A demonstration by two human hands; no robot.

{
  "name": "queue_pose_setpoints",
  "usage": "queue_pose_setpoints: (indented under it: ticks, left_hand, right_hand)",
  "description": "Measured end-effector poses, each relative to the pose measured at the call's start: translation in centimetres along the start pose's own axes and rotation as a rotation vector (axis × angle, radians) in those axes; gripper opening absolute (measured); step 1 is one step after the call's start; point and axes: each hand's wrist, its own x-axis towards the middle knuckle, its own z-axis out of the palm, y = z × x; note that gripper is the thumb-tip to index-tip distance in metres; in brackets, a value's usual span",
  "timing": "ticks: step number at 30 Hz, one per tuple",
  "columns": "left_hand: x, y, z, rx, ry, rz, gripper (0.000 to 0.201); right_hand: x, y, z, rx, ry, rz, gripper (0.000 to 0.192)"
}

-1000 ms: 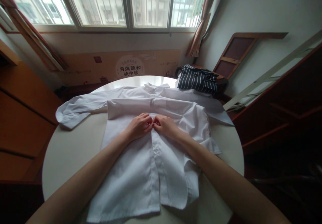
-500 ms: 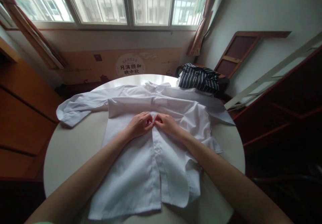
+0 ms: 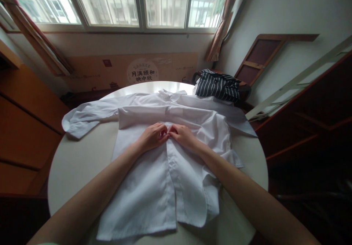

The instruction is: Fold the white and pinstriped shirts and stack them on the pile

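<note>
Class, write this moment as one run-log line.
left hand: pinching white shirt front edge | right hand: pinching the facing edge | shirt: flat on round table | striped cloth: behind

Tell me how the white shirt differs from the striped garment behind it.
The white shirt is plain; the striped garment is dark with thin white stripes. The white shirt lies spread flat on the round table, under the left hand and right hand; the striped garment sits bunched up beyond the table's far edge, untouched. Both are cloth.
</note>
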Motion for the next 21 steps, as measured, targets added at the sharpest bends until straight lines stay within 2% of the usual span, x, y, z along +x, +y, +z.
queue_pose_setpoints:
  ticks: [21]
  left_hand:
    - [-0.02, -0.07, 0.18, -0.005, -0.004, 0.015, 0.008]
  right_hand:
    - [-0.06, 0.05, 0.11, -0.05, -0.012, -0.007, 0.01]
